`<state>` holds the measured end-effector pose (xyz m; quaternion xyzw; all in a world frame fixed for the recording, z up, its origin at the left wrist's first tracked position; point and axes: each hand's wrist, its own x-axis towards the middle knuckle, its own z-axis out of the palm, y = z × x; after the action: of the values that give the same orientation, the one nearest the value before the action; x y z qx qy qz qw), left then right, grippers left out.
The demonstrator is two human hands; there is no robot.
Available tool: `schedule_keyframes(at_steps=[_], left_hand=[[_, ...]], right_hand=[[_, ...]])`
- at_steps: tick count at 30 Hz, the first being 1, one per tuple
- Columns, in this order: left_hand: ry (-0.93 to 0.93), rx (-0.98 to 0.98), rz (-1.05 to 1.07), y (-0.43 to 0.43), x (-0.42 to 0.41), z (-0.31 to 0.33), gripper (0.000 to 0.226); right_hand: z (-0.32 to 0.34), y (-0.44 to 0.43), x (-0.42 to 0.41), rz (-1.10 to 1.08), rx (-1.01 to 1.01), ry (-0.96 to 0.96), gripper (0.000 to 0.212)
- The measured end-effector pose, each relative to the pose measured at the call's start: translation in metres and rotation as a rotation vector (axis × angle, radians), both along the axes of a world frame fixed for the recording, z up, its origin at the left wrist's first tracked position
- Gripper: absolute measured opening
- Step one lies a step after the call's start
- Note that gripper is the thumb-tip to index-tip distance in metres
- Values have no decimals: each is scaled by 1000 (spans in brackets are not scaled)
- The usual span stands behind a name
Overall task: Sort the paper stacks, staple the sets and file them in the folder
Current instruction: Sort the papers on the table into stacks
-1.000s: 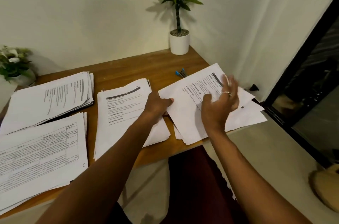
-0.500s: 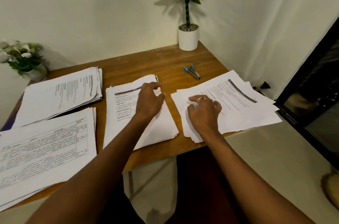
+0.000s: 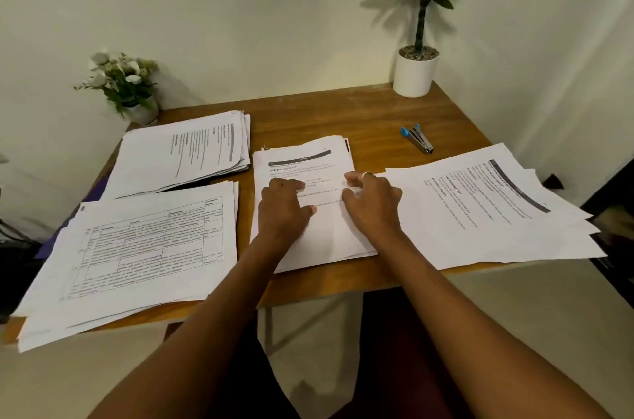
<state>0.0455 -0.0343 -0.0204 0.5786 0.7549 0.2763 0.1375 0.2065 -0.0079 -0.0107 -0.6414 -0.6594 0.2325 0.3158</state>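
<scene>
Head view
Left hand [image 3: 284,209]: rests on the middle stack [image 3: 329,240], fingers loosely bent, tips pressing the top sheet, gripping nothing.
Right hand [image 3: 372,202]: at that stack's right edge, fingers curled; I cannot tell whether they pinch any sheets.
Stapler [image 3: 417,139]: lies on the table [image 3: 343,116], behind and well apart from both hands.
Right stack [image 3: 497,212]: fanned out, just beside the right hand.

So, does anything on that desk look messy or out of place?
Yes. The white paper stack on the right is fanned out, its sheets askew and hanging over the brown wooden table's right edge. The front-left stack of white sheets printed with a grid also overhangs the front edge. Nothing looks spilled or torn.
</scene>
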Motion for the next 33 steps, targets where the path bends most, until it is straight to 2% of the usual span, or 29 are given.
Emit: schedule_keyframes(at_steps=[8,14,20,23,26,29,31,33], left_hand=[[3,8,-10,0,-4,-4,54],[-8,15,-5,-2,-3,-3,54],[-20,19,13,-1,-2,-4,54],[-34,23,19,-3,0,-4,53],[-36,59,8,-7,1,0,53],[29,187,10,-11,-3,5,49],[-35,227,49,-13,-8,9,49],[-122,180,102,-13,-12,13,55]], right_hand=[[-2,6,-4,34,-80,29,51],[6,15,-3,-11,-127,134,49],[10,11,-5,-11,-38,160,44],[14,8,-10,-5,-34,247,51],[21,7,-11,-4,-141,338,59],[24,6,-2,1,-269,434,36],[26,4,7,-12,-320,592,16],[28,3,17,-35,-309,743,7]])
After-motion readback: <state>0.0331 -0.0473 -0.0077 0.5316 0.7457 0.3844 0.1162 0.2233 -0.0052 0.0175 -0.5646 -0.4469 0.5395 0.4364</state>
